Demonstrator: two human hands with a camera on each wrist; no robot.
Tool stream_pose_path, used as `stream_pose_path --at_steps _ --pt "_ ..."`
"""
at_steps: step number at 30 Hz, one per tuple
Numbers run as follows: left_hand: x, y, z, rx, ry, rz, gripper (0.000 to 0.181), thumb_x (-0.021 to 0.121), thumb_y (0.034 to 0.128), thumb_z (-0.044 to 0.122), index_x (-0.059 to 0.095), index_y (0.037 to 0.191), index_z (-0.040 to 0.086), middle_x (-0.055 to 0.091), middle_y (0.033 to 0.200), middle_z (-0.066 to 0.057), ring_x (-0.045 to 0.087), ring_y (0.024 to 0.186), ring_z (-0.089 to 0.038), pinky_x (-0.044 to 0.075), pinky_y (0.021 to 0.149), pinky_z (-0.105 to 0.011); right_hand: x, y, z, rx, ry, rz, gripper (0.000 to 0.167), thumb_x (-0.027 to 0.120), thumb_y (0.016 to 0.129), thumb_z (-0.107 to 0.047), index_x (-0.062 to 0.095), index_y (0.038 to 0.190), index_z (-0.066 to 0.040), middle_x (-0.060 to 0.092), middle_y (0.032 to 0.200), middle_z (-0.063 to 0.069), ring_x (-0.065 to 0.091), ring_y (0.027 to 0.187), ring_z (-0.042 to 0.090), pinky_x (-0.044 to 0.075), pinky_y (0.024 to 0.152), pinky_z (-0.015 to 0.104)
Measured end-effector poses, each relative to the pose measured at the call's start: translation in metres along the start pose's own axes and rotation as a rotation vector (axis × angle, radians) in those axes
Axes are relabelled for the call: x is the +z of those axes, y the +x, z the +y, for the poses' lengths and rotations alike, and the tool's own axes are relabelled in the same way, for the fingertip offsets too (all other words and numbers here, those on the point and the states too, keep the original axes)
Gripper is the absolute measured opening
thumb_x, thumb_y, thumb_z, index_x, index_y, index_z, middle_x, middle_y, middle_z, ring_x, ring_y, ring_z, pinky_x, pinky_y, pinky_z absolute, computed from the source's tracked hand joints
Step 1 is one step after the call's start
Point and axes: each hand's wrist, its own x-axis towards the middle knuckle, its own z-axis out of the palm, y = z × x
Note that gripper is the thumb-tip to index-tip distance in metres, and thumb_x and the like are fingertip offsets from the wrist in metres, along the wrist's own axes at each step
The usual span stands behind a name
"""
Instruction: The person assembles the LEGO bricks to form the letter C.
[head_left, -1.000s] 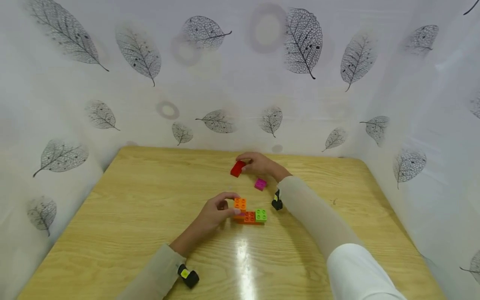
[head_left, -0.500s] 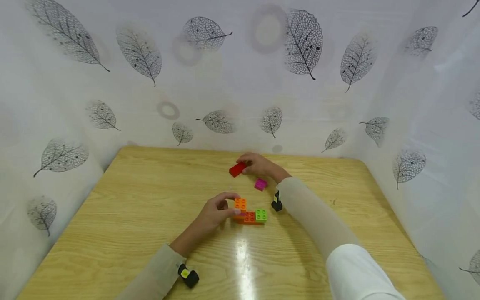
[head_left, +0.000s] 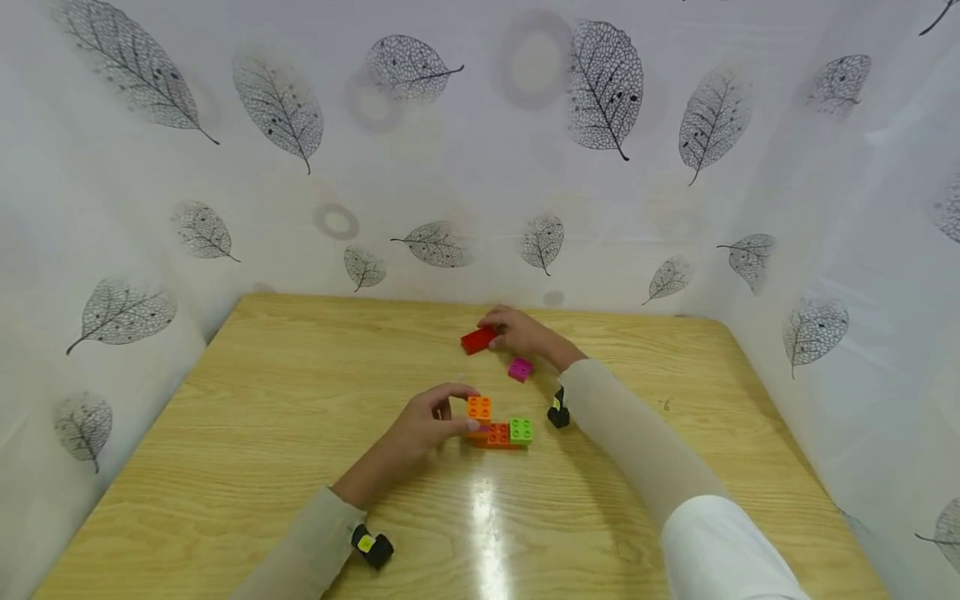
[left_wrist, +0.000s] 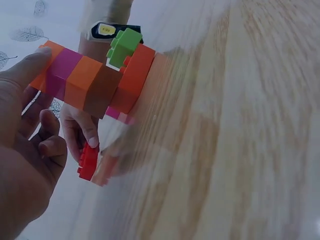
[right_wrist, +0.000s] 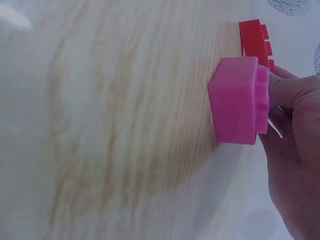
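Note:
In the head view my left hand (head_left: 423, 425) pinches the top orange brick (head_left: 479, 407) of a built stack, thumb and finger on either side. The left wrist view shows that stack as orange, magenta (left_wrist: 62, 74) and orange layers, joined to a red-orange brick (left_wrist: 134, 77) with a green brick (left_wrist: 124, 47) on it. Farther back, my right hand (head_left: 521, 332) grips one end of a long red brick (head_left: 477, 340), which is low at the table's surface. A small pink brick (head_left: 520, 370) sits apart on the table, nearer me than the right hand.
The wooden table (head_left: 300, 367) reaches back to a white curtain (head_left: 465, 150) with leaf prints, which also hangs along both sides. A black wrist camera (head_left: 558, 410) is strapped to the right sleeve, close to the pink brick.
The red brick has turned in my right hand, from slanting upward to lying flatter and more sideways. My left hand and the stack have stayed in place.

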Motion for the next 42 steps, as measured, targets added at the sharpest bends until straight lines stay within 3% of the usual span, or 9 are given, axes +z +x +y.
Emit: stream_pose_path --at_steps 6,15,20,31,42 --pt "-0.002 0.002 0.0 0.007 0.034 -0.011 0.044 0.08 0.0873 0.034 0.065 0.128 0.03 0.059 0.099 -0.011 0.049 0.073 -0.02 0.04 0.055 -0.025 -0.004 -0.011 -0.007 0.007 0.021 0.022 0.043 0.065 0.096 -0.009 0.061 0.139 -0.01 0.056 0.135 0.009 0.055 0.119 0.025 0.046 0.104 0.042" --pt "-0.002 0.004 -0.001 0.033 0.063 -0.003 0.045 0.081 0.0858 0.037 0.066 0.128 0.029 0.064 0.12 0.005 0.051 0.077 -0.019 0.042 0.058 -0.025 -0.009 -0.034 -0.016 -0.059 0.043 0.068 0.038 0.067 0.094 -0.009 0.065 0.132 -0.006 0.059 0.126 0.01 0.055 0.111 0.026 0.046 0.1 0.045" --pt "-0.002 0.004 -0.001 0.02 0.071 -0.001 0.049 0.081 0.0857 0.037 0.065 0.13 0.025 0.064 0.122 0.005 0.051 0.077 -0.019 0.042 0.058 -0.026 -0.011 -0.046 -0.023 -0.074 0.066 0.102 0.038 0.07 0.095 -0.013 0.065 0.132 -0.006 0.058 0.126 0.01 0.057 0.113 0.027 0.048 0.099 0.046" --pt "-0.001 0.002 -0.001 0.041 0.047 -0.021 0.049 0.079 0.0886 0.035 0.063 0.133 0.021 0.062 0.127 0.001 0.052 0.071 -0.019 0.046 0.054 -0.028 -0.005 -0.086 -0.041 -0.062 0.25 0.23 0.035 0.07 0.095 -0.013 0.064 0.129 -0.004 0.057 0.13 0.014 0.056 0.117 0.029 0.051 0.101 0.045" --pt "-0.001 0.001 0.001 0.045 0.038 -0.021 0.051 0.079 0.0889 0.032 0.062 0.135 0.018 0.061 0.128 -0.001 0.051 0.068 -0.018 0.047 0.051 -0.029 0.003 -0.119 -0.053 -0.114 0.271 0.302 0.04 0.073 0.094 -0.016 0.063 0.131 -0.008 0.061 0.13 0.01 0.059 0.114 0.024 0.053 0.097 0.044"
